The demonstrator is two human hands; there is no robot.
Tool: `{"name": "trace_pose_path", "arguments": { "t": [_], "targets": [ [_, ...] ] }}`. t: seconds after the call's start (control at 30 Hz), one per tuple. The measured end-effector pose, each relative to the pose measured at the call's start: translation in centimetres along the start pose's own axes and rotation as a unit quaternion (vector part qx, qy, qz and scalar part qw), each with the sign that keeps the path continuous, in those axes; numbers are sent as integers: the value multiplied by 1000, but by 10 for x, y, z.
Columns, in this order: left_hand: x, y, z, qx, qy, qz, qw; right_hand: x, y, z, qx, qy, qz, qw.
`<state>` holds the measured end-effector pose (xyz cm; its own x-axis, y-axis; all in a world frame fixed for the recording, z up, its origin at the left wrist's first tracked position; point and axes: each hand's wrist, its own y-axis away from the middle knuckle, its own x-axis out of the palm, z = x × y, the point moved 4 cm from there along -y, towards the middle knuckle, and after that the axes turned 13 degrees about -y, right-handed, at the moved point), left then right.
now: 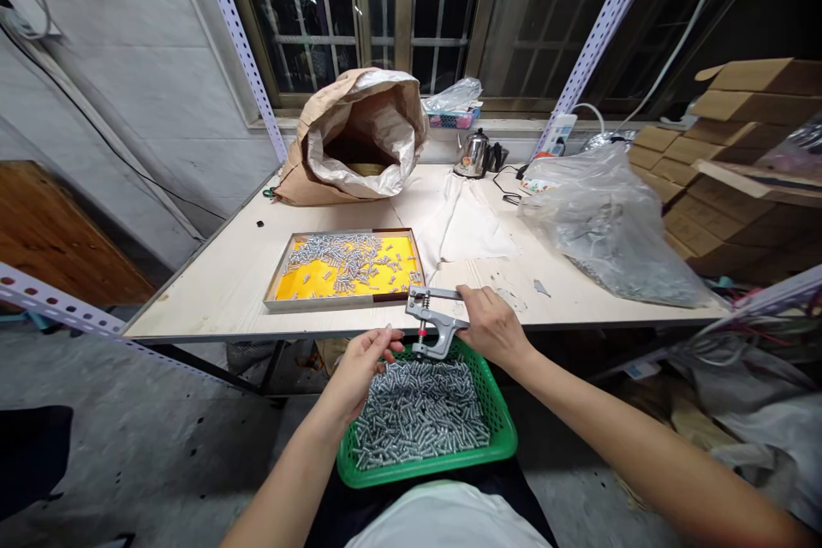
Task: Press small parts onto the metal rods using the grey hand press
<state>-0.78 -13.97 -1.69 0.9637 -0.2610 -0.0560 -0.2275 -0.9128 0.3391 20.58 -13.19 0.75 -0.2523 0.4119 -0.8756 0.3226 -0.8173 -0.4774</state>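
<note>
My right hand (pixel 493 324) is wrapped round the handles of grey snap-fastener pliers (pixel 437 327), which have a spring and a red ring at the jaw. Just left of the jaw, my left hand (pixel 363 364) has thumb and forefinger pinched together; whatever sits between the fingertips is too small to make out. Beneath both hands, a green plastic basket (pixel 507 445) rests on my lap, full of small metal screw-like pieces (pixel 420 419). On the table, a shallow tray (pixel 347 303) with a yellow bottom holds more small metal pieces (pixel 343 255).
The wooden table (pixel 211 291) has its front edge just beyond my hands. At its back stand an open paper sack (pixel 308 145) and a metal kettle (pixel 473 156). A white cloth (pixel 479 227) lies mid-table. To the right are a plastic bag (pixel 610 214) and stacked cardboard boxes (pixel 758 128).
</note>
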Motion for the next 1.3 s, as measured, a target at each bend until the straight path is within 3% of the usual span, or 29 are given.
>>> {"name": "trace_pose_path", "arguments": {
  "t": [0.2,0.33,0.53,0.77,0.83,1.0,1.13,1.3],
  "targets": [
    [18,0,5,-6,17,-7,1000,14,-9,-4,-14,14,109,994],
    [26,0,7,-14,13,0,1000,21,-11,2,-18,15,140,990],
    [26,-1,13,-12,10,17,1000,5,-13,11,-3,20,91,996],
    [27,3,13,46,-68,42,996,-13,-2,22,-18,-12,-44,999],
    [27,4,12,70,-89,25,993,-15,4,22,5,-13,-55,998],
    [21,7,13,117,-166,-82,976,-14,20,17,60,-8,-64,996],
    [29,6,15,106,-232,-22,967,-9,27,17,73,-22,-55,996],
    [37,2,23,41,-204,34,978,-6,28,25,76,-53,-52,994]
  ]
}}
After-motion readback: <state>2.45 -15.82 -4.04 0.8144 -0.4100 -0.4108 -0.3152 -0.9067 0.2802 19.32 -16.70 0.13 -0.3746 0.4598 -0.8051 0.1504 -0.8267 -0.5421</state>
